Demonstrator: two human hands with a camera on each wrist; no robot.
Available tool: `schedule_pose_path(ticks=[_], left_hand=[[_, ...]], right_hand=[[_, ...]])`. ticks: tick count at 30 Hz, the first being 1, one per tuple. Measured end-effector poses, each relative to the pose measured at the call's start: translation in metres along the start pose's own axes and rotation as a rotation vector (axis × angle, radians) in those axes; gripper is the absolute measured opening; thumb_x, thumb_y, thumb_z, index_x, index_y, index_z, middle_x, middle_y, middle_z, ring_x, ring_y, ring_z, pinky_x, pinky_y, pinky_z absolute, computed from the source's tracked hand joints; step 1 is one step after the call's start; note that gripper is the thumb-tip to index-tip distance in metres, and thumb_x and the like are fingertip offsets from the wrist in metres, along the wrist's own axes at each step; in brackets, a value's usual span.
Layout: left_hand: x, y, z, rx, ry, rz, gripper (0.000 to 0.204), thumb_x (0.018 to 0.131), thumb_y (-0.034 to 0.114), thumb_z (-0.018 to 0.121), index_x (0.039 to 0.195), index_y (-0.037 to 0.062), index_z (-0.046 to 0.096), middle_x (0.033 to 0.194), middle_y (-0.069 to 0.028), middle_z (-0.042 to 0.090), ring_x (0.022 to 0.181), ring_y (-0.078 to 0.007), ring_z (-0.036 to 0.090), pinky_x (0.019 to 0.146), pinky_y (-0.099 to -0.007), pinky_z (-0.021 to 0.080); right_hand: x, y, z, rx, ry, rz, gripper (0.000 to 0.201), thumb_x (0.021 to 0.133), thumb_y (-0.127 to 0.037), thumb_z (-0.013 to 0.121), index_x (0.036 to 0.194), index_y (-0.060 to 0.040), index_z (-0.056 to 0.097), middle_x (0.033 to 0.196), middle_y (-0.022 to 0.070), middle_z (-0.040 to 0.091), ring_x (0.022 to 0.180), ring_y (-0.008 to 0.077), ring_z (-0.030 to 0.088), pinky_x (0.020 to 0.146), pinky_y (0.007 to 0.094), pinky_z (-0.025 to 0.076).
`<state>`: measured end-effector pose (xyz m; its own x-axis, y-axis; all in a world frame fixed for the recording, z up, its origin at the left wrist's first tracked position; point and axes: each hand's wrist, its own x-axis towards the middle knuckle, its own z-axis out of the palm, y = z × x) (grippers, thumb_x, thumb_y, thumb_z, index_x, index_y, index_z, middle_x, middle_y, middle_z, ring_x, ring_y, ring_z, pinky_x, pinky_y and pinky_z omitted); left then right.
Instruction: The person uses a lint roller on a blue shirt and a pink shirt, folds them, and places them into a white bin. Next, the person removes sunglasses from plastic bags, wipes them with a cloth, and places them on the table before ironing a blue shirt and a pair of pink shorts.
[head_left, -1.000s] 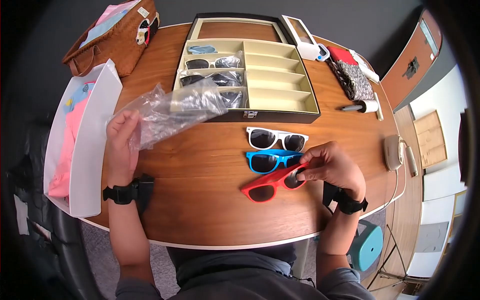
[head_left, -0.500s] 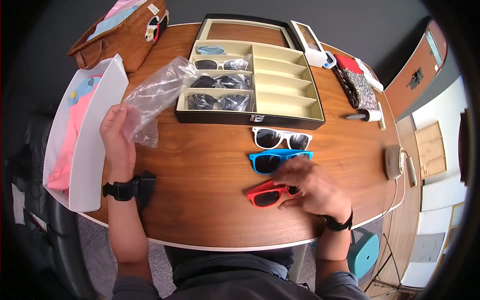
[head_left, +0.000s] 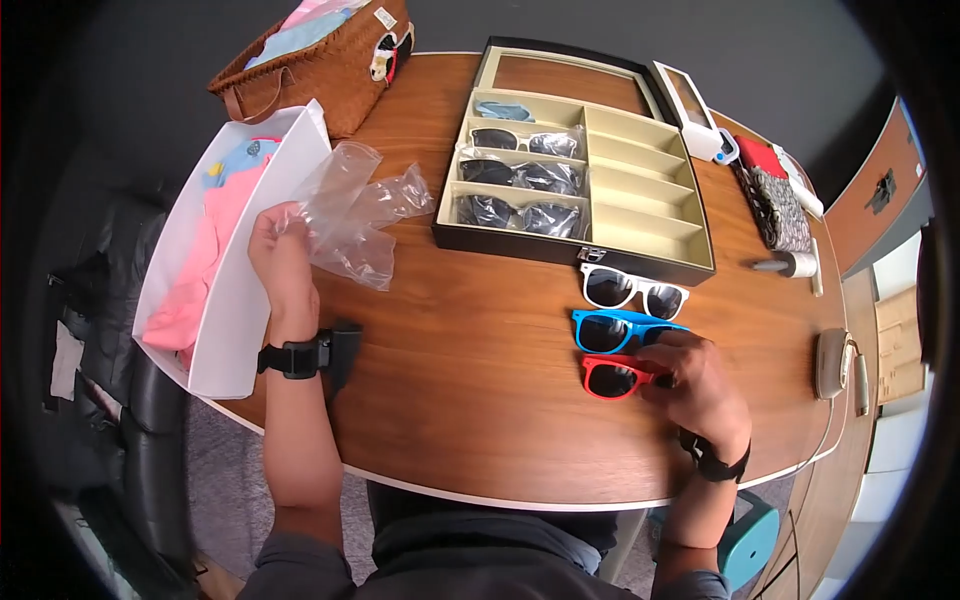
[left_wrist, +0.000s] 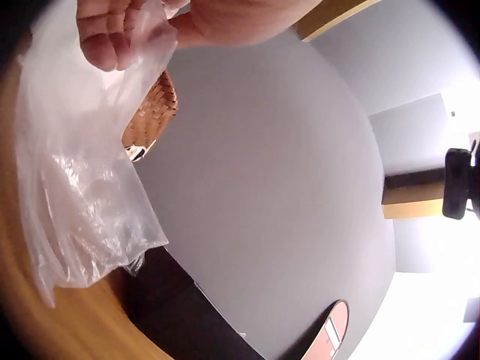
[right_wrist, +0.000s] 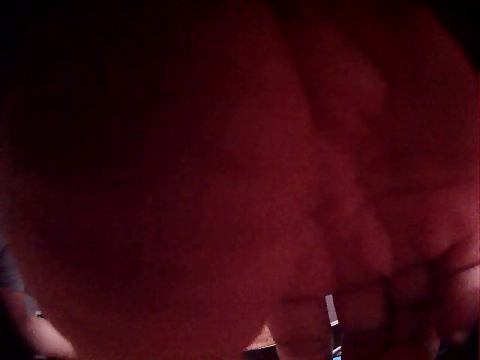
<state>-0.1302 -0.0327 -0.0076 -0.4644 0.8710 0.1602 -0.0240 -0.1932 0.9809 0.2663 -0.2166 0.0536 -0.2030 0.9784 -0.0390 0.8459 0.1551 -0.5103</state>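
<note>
My left hand (head_left: 283,262) pinches a crumpled clear plastic bag (head_left: 358,225) above the left side of the table. In the left wrist view the bag (left_wrist: 82,180) hangs from the fingertips and looks flat. My right hand (head_left: 703,392) grips the right end of the red sunglasses (head_left: 612,379), covering their right lens. Just behind these lie the blue sunglasses (head_left: 604,333), partly behind the fingers, and then the white sunglasses (head_left: 634,291), making a column in front of the display case. The palm fills the dark right wrist view.
The black display case (head_left: 508,243) stands open, with bagged sunglasses and a blue cloth (head_left: 504,111) in its left compartments. A white box (head_left: 232,350) with pink clothing stands left, before a brown basket (head_left: 330,90). A lint roller (head_left: 795,264) and folded textiles (head_left: 780,215) lie right.
The red sunglasses have gone from slanted to nearly level, closer below the blue pair. My right hand has shifted its grip on them. The bag has swung and crumpled; the head view has turned left.
</note>
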Motion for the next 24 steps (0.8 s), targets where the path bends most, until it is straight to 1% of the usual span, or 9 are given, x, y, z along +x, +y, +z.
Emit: schedule_pose_path(ticks=[7, 10, 12, 13, 15, 17, 19, 23, 24], left_hand=[[0.004, 0.031, -0.008, -0.425, 0.032, -0.045, 0.018, 0.084, 0.003, 0.055, 0.101, 0.0003, 0.062, 0.088, -0.0055, 0.063, 0.067, -0.0141, 0.057, 0.059, -0.0281, 0.046], [0.023, 0.018, -0.035, -0.302, -0.177, -0.131, 0.020, 0.082, 0.005, 0.051, 0.097, -0.0004, 0.063, 0.087, -0.0043, 0.064, 0.068, -0.0145, 0.057, 0.062, -0.0274, 0.046], [0.030, 0.020, -0.043, 0.236, -0.345, -0.160, 0.020, 0.081, 0.003, 0.048, 0.090, -0.0006, 0.065, 0.075, -0.0030, 0.060, 0.062, -0.0143, 0.054, 0.061, -0.0255, 0.045], [0.029, 0.019, -0.041, 0.235, -0.350, -0.155, 0.020, 0.081, 0.003, 0.048, 0.090, -0.0006, 0.065, 0.075, -0.0030, 0.060, 0.062, -0.0143, 0.054, 0.061, -0.0255, 0.045], [0.016, 0.021, -0.030, 0.743, -0.176, 0.083, 0.018, 0.079, 0.005, 0.052, 0.082, -0.0001, 0.068, 0.061, -0.0064, 0.058, 0.060, -0.0181, 0.060, 0.058, -0.0272, 0.043], [0.006, 0.028, -0.020, 0.938, -0.148, 0.144, 0.022, 0.078, 0.003, 0.052, 0.092, -0.0001, 0.069, 0.073, -0.0135, 0.063, 0.065, -0.0243, 0.063, 0.063, -0.0341, 0.048], [-0.003, 0.029, -0.013, 1.266, -0.018, 0.558, 0.031, 0.075, 0.000, 0.054, 0.103, -0.0005, 0.068, 0.100, -0.0192, 0.064, 0.089, -0.0314, 0.063, 0.080, -0.0400, 0.050], [-0.009, 0.027, -0.003, 1.219, -0.017, 0.823, 0.043, 0.073, 0.000, 0.055, 0.115, -0.0001, 0.064, 0.119, -0.0204, 0.058, 0.110, -0.0368, 0.054, 0.097, -0.0453, 0.043], [-0.013, 0.030, 0.004, 1.093, -0.136, 0.843, 0.047, 0.071, -0.002, 0.056, 0.117, -0.0001, 0.063, 0.120, -0.0204, 0.057, 0.114, -0.0372, 0.051, 0.099, -0.0460, 0.040]], right_hand=[[0.001, 0.002, -0.001, 0.066, -0.026, 0.025, 0.035, 0.062, -0.004, 0.082, 0.096, -0.0021, 0.069, 0.081, 0.0135, 0.061, 0.076, 0.0324, 0.063, 0.068, 0.0398, 0.051], [0.000, 0.001, 0.001, 0.093, 0.004, 0.044, 0.036, 0.062, -0.004, 0.082, 0.096, -0.0014, 0.069, 0.081, 0.0136, 0.062, 0.078, 0.0323, 0.064, 0.068, 0.0392, 0.051], [0.000, -0.001, 0.000, 0.089, 0.004, 0.053, 0.037, 0.062, -0.005, 0.082, 0.096, -0.0013, 0.069, 0.082, 0.0137, 0.063, 0.079, 0.0325, 0.064, 0.069, 0.0391, 0.051], [0.000, -0.001, -0.001, 0.082, 0.006, 0.064, 0.037, 0.062, -0.005, 0.083, 0.097, -0.0013, 0.069, 0.083, 0.0139, 0.064, 0.080, 0.0327, 0.065, 0.070, 0.0390, 0.051], [-0.001, 0.001, -0.001, 0.062, 0.009, 0.052, 0.038, 0.062, -0.007, 0.083, 0.097, -0.0016, 0.069, 0.084, 0.0139, 0.065, 0.080, 0.0328, 0.065, 0.070, 0.0390, 0.051], [-0.001, 0.003, -0.002, 0.043, 0.010, 0.038, 0.038, 0.061, -0.008, 0.084, 0.097, -0.0020, 0.070, 0.084, 0.0139, 0.065, 0.080, 0.0328, 0.065, 0.071, 0.0390, 0.051], [-0.001, 0.003, -0.002, 0.032, 0.000, 0.012, 0.039, 0.062, -0.011, 0.084, 0.096, -0.0032, 0.070, 0.084, 0.0138, 0.066, 0.080, 0.0331, 0.064, 0.071, 0.0392, 0.051], [-0.001, 0.001, -0.006, 0.041, -0.018, -0.022, 0.040, 0.061, -0.014, 0.086, 0.096, -0.0030, 0.070, 0.082, 0.0132, 0.065, 0.078, 0.0327, 0.064, 0.069, 0.0391, 0.050], [-0.001, 0.000, -0.006, 0.066, -0.010, 0.004, 0.040, 0.061, -0.016, 0.086, 0.095, -0.0029, 0.070, 0.080, 0.0129, 0.065, 0.077, 0.0324, 0.063, 0.068, 0.0393, 0.050]])
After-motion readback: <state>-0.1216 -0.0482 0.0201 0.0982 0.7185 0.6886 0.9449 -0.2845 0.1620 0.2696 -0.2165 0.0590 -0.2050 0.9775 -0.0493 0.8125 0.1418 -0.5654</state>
